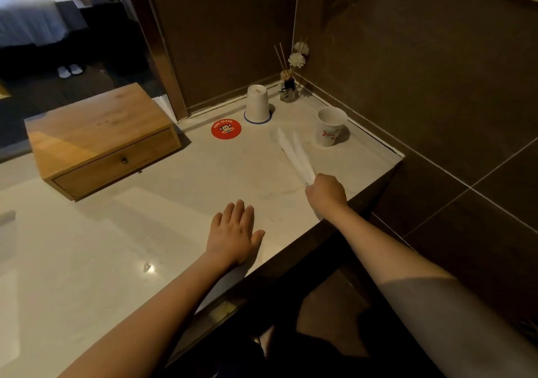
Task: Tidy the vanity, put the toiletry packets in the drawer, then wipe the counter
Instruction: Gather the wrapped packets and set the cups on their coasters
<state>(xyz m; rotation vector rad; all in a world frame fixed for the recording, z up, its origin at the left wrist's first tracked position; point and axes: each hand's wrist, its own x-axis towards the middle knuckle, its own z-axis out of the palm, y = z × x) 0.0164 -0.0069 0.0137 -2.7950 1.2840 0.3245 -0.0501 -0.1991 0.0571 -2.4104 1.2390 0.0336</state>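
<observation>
Near the counter's (pixel 174 232) right edge, my right hand (pixel 326 193) is fisted on white packets (pixel 294 152), light, thin, slippery, best pinched at the end. Left hand (pixel 233 232) lies flat and open by the front edge. Drawer box (pixel 102 142) at the back-left is closed; upright cup (pixel 330 127) just beside the packets, red coaster (pixel 226 129) and upturned cup (pixel 257 104) toward the back corner

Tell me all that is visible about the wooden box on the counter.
The wooden box looks like light, grained wood, low and rectangular, with a flat top. Its front holds one drawer with a small dark knob; the drawer is shut. It rests on the pale counter, at the back left, angled. Neither hand touches it.
</observation>
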